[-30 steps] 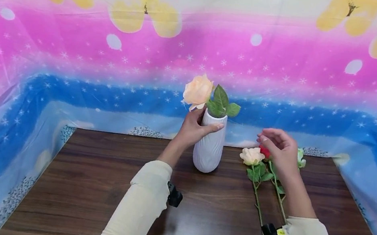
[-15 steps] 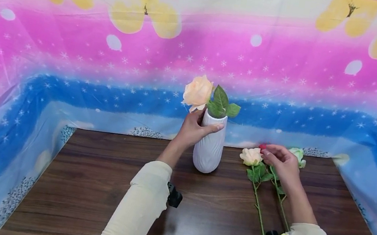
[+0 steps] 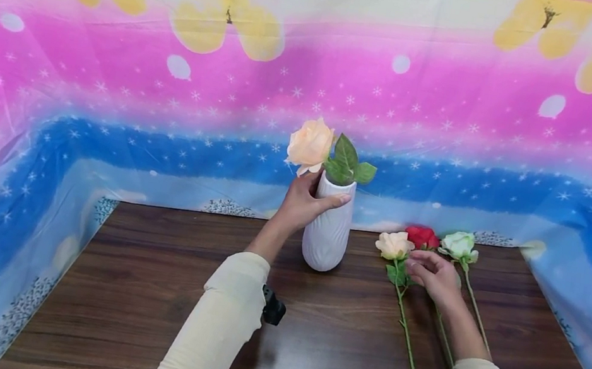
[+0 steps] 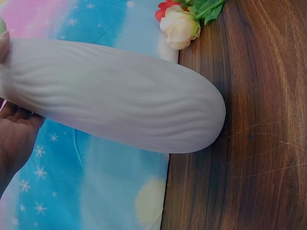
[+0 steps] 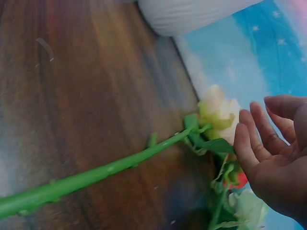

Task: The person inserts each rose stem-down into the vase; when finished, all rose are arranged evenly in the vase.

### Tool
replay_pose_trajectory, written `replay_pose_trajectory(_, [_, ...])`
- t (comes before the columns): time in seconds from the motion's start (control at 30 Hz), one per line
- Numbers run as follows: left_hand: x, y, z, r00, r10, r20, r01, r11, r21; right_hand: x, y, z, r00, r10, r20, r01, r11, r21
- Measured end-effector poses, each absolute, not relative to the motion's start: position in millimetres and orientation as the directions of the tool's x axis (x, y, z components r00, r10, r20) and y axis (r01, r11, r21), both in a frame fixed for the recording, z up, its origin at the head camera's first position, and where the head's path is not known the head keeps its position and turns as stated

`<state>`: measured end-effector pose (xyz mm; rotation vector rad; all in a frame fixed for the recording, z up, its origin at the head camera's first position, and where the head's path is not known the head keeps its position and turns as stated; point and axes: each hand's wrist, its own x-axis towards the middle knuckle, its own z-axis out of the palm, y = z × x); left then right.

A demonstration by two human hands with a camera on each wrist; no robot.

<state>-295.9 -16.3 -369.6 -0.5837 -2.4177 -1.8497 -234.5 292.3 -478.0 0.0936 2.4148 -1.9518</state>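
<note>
My left hand (image 3: 307,205) grips the upper part of a white ribbed vase (image 3: 326,240), its thumb across the front near the rim. The vase stands upright on the table and holds a peach rose (image 3: 311,145) with green leaves. Over the flowers at the right, my right hand (image 3: 438,281) holds nothing, its fingers loosely bent. Beside its fingertips lies a cream rose (image 3: 395,245); in the right wrist view the fingers are close to that bloom (image 5: 218,112), and I cannot tell if they touch. A red rose (image 3: 422,236) and a pale green rose (image 3: 459,246) lie just beyond.
The dark wood table (image 3: 140,301) ends at the back against a printed cloth (image 3: 207,165) that also hangs on both sides. Rose stems (image 3: 407,338) stretch toward the table's front, partly beneath my right forearm. A small black camera sits on each wrist.
My right hand has come down and nearer to me over the flowers, uncovering the red and pale green roses. The left hand and the vase have stayed in place.
</note>
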Motion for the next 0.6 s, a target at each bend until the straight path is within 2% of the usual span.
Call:
replay_pose_trajectory(0.2, [-295.3,-16.6,-368.9,-0.935,0.266,0.234,0.297,0.226,0.928,-236.3,294.5,-493.0,-0.992,0.011,-0.125,0.12,0.355,-0.927])
replay_pose_trajectory(0.6, [-295.2,-17.4,-368.2,-0.934,0.267,0.239,0.303,0.234,0.924,-237.8,294.6,-509.8,-0.985,0.001,-0.172,0.146,0.539,-0.83])
